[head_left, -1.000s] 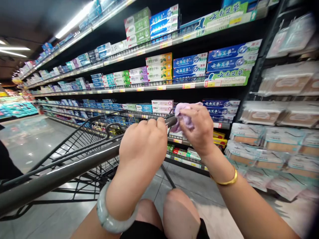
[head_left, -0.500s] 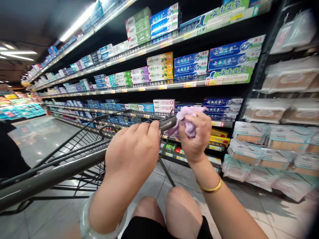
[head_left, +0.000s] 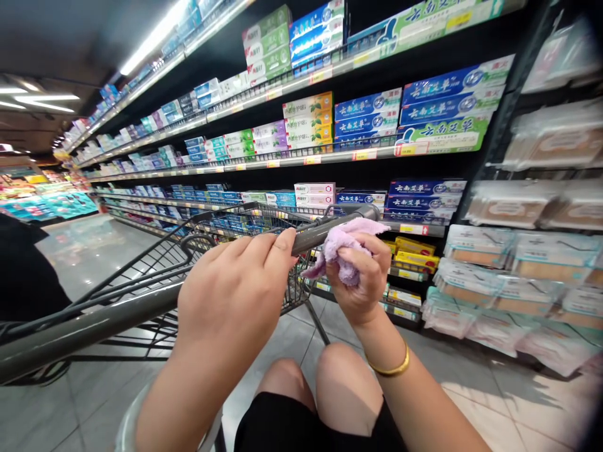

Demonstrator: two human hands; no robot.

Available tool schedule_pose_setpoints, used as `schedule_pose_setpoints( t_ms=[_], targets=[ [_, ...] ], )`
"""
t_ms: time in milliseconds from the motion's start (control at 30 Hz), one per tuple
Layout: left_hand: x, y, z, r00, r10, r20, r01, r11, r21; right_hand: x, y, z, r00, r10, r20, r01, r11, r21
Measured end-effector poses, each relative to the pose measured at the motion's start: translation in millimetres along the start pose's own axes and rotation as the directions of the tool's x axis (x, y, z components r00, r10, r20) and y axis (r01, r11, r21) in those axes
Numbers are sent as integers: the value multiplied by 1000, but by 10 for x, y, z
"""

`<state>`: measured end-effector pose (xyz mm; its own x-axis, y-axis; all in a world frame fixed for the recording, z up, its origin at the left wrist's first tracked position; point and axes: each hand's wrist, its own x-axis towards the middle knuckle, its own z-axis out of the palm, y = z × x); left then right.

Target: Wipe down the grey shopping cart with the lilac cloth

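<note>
My left hand (head_left: 233, 292) is wrapped over the grey handlebar (head_left: 136, 304) of a wire shopping cart (head_left: 277, 216). Crumpled in my right hand (head_left: 360, 276) is a light purple cloth (head_left: 346, 245), its fingers closed tightly round it. The cloth sits against the near side of the handlebar, close to its right end, and a loose corner hangs toward the left. That end of the bar shows above the cloth. The underside of the bar beneath my left hand is hidden.
Shelves of boxed toothpaste (head_left: 367, 119) run along the far side of the cart. Hanging packets (head_left: 485, 282) fill a rack at the right. My knees (head_left: 348, 383) are below the handlebar, over grey floor tiles (head_left: 296, 336). Something black (head_left: 28, 276) stands at the left edge.
My right hand and the cloth have shifted slightly down and to the left, uncovering the bar's right end. My left hand has slid a little left along the handlebar, still gripping it.
</note>
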<state>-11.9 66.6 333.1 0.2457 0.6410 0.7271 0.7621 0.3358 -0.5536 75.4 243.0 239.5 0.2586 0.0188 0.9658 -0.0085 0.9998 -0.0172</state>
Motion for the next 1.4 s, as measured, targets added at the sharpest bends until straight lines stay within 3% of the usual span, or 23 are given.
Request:
schedule_pose_setpoints(
  t_ms=[133, 267, 333, 467, 667, 833, 967, 1200, 1400],
  targets=[
    [-35, 37, -9, 1000, -3, -24, 3, 1000, 4, -57, -59, 24, 1000, 15, -5, -15, 1000, 21],
    [-93, 106, 24, 998, -38, -40, 38, 999, 12, -260, -23, 103, 993, 45, 107, -53, 996, 74],
    [-114, 133, 40, 996, -68, -56, 69, 998, 11, -324, 5, 181, 986, 78, 146, -91, 992, 84],
    [-120, 152, 43, 991, -111, -76, 110, 994, -12, -310, 41, 390, 983, 150, 104, -161, 981, 108],
    [-114, 161, 49, 988, -124, -90, 122, 992, -21, -471, 128, 652, 945, 180, 271, -212, 973, 92],
    [-99, 190, 50, 986, -139, -96, 138, 990, -22, -422, 128, 632, 941, 193, 277, -233, 965, 121],
    [-85, 189, 36, 982, -158, -101, 153, 987, -48, -326, 167, 601, 961, 94, 260, -140, 977, 164],
    [-119, 152, 74, 982, -135, -133, 130, 990, -48, -722, 239, 598, 886, 123, 448, -188, 977, 103],
    [-124, 151, 86, 981, -142, -128, 138, 990, -39, -674, 81, 687, 910, 159, 382, -214, 971, 106]
  ],
)
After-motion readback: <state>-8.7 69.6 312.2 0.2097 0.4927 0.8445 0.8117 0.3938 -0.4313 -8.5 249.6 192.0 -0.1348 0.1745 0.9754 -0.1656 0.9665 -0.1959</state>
